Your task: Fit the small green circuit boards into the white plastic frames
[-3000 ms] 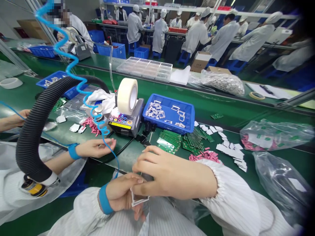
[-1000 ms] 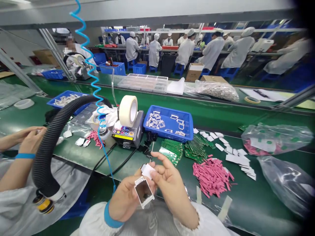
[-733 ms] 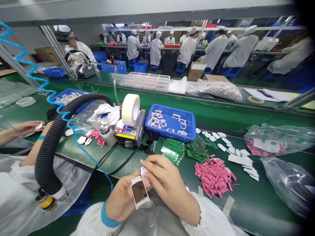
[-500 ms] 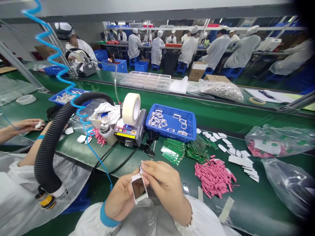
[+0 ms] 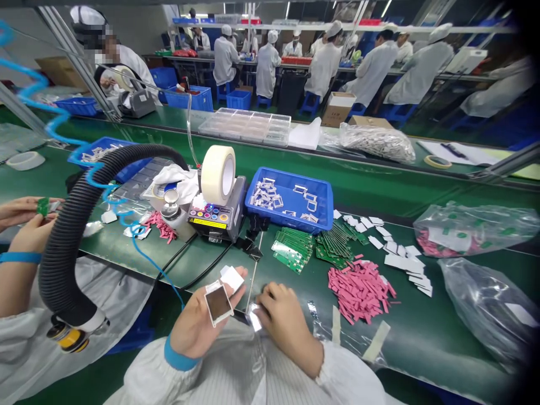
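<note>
Two hands work at lower center. The left hand lies open, its spread fingers holding a white-rimmed frame upright, a white pad just beside it. The right hand curls down, fingertips touching a foil scrap, grip unclear.

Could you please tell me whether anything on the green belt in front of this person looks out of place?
Yes, the pink strips stand out: they lie in a loose, untidy heap straight on the green belt, beside the person's right hand, while the frames sit in a blue tray.
</note>
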`<state>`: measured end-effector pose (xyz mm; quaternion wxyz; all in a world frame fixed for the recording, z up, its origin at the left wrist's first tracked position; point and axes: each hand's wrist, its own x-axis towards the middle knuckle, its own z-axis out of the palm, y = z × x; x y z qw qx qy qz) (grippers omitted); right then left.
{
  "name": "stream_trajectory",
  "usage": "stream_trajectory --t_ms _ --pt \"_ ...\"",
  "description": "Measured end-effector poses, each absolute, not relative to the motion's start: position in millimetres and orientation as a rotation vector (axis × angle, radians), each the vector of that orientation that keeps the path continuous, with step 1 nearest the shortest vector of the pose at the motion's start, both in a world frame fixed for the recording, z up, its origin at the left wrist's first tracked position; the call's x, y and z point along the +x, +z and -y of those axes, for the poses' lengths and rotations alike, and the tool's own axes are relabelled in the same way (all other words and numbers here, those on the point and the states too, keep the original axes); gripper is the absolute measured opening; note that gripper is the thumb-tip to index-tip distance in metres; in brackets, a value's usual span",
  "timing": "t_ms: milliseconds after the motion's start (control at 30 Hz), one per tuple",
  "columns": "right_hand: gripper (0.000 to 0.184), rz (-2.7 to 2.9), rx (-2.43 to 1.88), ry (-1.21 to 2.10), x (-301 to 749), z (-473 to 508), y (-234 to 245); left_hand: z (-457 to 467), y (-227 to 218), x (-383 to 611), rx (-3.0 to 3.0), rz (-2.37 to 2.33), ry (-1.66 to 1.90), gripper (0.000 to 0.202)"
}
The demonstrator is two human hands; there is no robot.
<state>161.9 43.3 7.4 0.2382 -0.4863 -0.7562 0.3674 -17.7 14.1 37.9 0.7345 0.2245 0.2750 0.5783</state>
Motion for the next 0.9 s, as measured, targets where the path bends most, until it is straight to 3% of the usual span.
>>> stream_trajectory --t_ms 167,233,533,633,767,900 --pt "0.034 1.187 -0.949 1.943 152.8 -50.0 44.3 -16.4 47.0 -3.0 0.582 -0.616 1.134 0.04" --pt "0.036 0.887 -0.808 2.166 149.3 -53.1 59.2 -17.4 49.5 0.4 0.593 -0.616 1.106 0.041" --pt "0.026 0.622 -0.759 2.319 150.3 -60.0 62.6 -20.3 45.9 2.0 0.612 -0.572 1.121 0.038" --pt "0.022 0.821 -0.845 2.112 155.2 -61.0 64.8 -23.9 44.8 4.8 0.606 -0.581 1.168 0.038" --pt "0.011 1.642 -0.931 1.156 164.0 -57.6 75.4 -26.8 42.7 9.9 0.533 -0.661 1.238 0.039" --pt "0.024 2.095 -0.914 0.452 163.8 -51.3 82.8 -24.9 40.1 15.0 0.443 -0.722 1.261 0.038"
